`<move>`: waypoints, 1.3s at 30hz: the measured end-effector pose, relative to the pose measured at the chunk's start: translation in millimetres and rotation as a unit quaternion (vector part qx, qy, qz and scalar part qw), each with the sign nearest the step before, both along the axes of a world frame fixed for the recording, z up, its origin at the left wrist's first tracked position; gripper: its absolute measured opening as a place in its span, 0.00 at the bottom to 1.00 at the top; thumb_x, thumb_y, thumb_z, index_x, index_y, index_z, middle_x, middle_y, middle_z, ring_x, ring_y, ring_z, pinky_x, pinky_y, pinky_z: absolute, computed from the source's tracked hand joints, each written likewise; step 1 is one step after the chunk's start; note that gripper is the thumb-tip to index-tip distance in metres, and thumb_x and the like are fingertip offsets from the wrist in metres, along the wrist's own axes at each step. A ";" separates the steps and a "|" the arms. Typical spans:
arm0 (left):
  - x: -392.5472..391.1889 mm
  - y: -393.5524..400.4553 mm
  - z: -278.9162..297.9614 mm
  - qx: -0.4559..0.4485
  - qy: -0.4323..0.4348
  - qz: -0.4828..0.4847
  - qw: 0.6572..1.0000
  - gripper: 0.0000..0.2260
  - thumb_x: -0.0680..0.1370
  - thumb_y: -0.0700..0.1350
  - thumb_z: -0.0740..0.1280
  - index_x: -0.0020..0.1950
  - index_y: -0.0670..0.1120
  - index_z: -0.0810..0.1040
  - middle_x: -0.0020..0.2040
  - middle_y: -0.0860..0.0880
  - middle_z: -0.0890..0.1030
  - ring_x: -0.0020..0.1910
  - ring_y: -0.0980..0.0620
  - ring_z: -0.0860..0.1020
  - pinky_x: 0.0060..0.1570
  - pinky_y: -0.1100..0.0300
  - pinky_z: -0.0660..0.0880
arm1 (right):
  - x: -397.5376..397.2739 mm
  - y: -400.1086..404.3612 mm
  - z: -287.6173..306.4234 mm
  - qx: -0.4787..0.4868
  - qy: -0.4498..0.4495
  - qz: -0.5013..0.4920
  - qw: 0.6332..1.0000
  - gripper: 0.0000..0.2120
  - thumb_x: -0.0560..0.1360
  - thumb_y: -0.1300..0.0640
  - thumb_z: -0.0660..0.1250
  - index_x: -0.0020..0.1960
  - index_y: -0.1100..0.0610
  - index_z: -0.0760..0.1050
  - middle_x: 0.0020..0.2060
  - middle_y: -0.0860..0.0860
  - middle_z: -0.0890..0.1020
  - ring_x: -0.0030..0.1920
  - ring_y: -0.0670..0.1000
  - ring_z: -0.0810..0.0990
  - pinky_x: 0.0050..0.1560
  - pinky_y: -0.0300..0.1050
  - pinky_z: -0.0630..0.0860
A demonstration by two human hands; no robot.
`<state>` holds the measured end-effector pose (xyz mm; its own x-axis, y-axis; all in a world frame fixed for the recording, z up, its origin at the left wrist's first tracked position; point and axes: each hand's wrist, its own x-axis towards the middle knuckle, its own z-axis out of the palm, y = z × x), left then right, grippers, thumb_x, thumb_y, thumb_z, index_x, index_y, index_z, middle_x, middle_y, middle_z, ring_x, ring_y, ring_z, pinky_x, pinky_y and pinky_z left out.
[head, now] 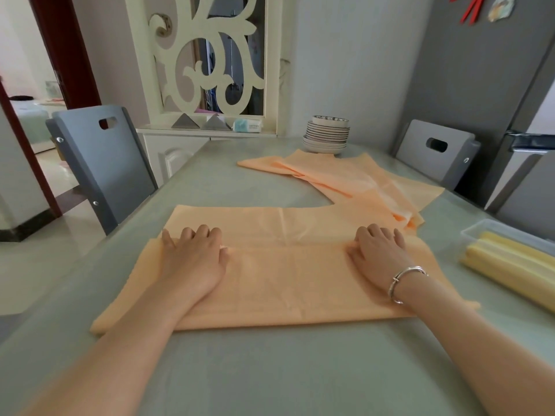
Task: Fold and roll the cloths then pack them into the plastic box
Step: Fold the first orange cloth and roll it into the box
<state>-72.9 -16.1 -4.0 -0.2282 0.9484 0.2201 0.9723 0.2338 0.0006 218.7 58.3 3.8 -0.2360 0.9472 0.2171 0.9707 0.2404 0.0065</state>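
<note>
An orange cloth (285,280) lies on the table in front of me, its near part folded over onto itself. My left hand (195,256) rests on the fold's left end and my right hand (380,253) on its right end, fingers curled down at the folded edge. Whether the fingers pinch the cloth I cannot tell. A pile of more orange cloths (354,178) lies further back. At the right edge stands a clear plastic box (492,228) holding rolled yellow cloths (516,268).
A stack of bowls and plates (327,136) stands at the table's far end by the wall. Grey chairs stand at the left (102,163) and right (435,151). A fridge (510,115) is at the right, a white cabinet with carved screen behind.
</note>
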 end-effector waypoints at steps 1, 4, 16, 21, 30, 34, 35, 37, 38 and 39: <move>0.1 0.1 0.2 0.003 -0.002 0.002 1.000 0.11 0.81 0.54 0.51 0.55 0.51 0.68 0.57 0.52 0.71 0.61 0.46 0.68 0.68 0.37 0.55 | -0.1 -0.1 -0.4 0.001 0.001 0.000 1.000 0.15 0.80 0.49 0.53 0.60 0.56 0.67 0.60 0.53 0.71 0.65 0.56 0.66 0.73 0.56 0.51; -0.2 0.6 -0.7 0.021 -0.009 -0.002 1.000 0.11 0.81 0.54 0.52 0.55 0.50 0.68 0.56 0.52 0.71 0.60 0.46 0.68 0.67 0.36 0.56 | -0.9 0.4 -1.2 -0.001 0.001 0.002 1.000 0.15 0.80 0.49 0.53 0.60 0.56 0.67 0.59 0.53 0.71 0.66 0.56 0.66 0.73 0.56 0.50; 17.3 -8.6 9.1 0.069 -0.034 -0.019 0.997 0.15 0.81 0.52 0.53 0.67 0.53 0.67 0.72 0.53 0.63 0.71 0.45 0.57 0.71 0.39 0.45 | -11.8 -15.4 13.0 -0.031 0.012 0.028 0.999 0.21 0.80 0.50 0.54 0.70 0.58 0.60 0.72 0.53 0.61 0.76 0.51 0.49 0.74 0.56 0.42; 71.2 -27.8 8.6 -0.036 -0.119 -0.099 0.987 0.21 0.82 0.54 0.47 0.74 0.51 0.62 0.78 0.54 0.55 0.77 0.49 0.51 0.74 0.46 0.46 | -53.9 -70.7 24.0 -0.139 0.034 0.168 0.975 0.27 0.82 0.49 0.49 0.76 0.59 0.49 0.77 0.53 0.49 0.76 0.49 0.45 0.75 0.50 0.45; 68.2 -39.2 -7.3 -0.100 -0.094 -0.090 0.986 0.26 0.80 0.61 0.43 0.77 0.58 0.44 0.77 0.59 0.41 0.77 0.50 0.42 0.74 0.44 0.43 | -19.2 -97.8 -3.9 -0.176 -0.003 0.112 0.978 0.28 0.81 0.43 0.41 0.77 0.51 0.38 0.76 0.45 0.40 0.75 0.44 0.39 0.74 0.48 0.41; 45.3 -40.5 -3.4 -0.114 -0.088 -0.038 0.989 0.28 0.77 0.66 0.41 0.76 0.61 0.42 0.77 0.59 0.40 0.77 0.50 0.42 0.73 0.42 0.43 | 28.5 -83.5 -3.4 -0.186 0.001 0.031 0.982 0.28 0.81 0.42 0.40 0.77 0.50 0.39 0.76 0.45 0.40 0.75 0.44 0.39 0.74 0.48 0.42; 41.7 -41.1 -3.4 -0.115 -0.088 -0.028 0.989 0.29 0.77 0.67 0.41 0.76 0.61 0.42 0.77 0.59 0.41 0.77 0.49 0.42 0.73 0.42 0.44 | 37.7 -80.1 -3.6 -0.186 0.002 0.014 0.982 0.28 0.81 0.42 0.40 0.77 0.50 0.39 0.76 0.45 0.40 0.75 0.44 0.40 0.74 0.49 0.42; 40.0 -43.8 -3.5 -0.117 -0.089 -0.020 0.989 0.30 0.76 0.69 0.41 0.76 0.61 0.43 0.77 0.59 0.41 0.77 0.49 0.42 0.72 0.41 0.44 | 49.7 -76.3 -4.0 -0.190 0.007 -0.009 0.982 0.28 0.80 0.42 0.40 0.77 0.50 0.39 0.76 0.45 0.40 0.75 0.44 0.40 0.74 0.49 0.41; 40.3 -45.1 -3.3 -0.117 -0.089 -0.019 0.989 0.31 0.75 0.69 0.41 0.76 0.61 0.43 0.77 0.59 0.41 0.77 0.49 0.42 0.72 0.41 0.44 | 52.0 -75.4 -4.5 -0.192 0.009 -0.013 0.981 0.28 0.80 0.42 0.40 0.77 0.50 0.39 0.76 0.45 0.40 0.75 0.44 0.40 0.74 0.49 0.41; 40.6 -45.6 -3.0 -0.117 -0.089 -0.019 0.989 0.31 0.75 0.69 0.41 0.76 0.61 0.43 0.77 0.58 0.41 0.77 0.49 0.42 0.72 0.41 0.45 | 52.2 -74.9 -4.9 -0.195 0.010 -0.014 0.981 0.28 0.80 0.42 0.40 0.77 0.50 0.39 0.76 0.45 0.40 0.76 0.45 0.40 0.74 0.50 0.42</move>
<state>-32.3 -61.8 -7.1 -0.2061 0.9774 -0.0461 0.9699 0.2103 0.1227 270.9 -16.6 -1.1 -0.2089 0.9651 -0.1579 0.9757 0.1949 -0.0999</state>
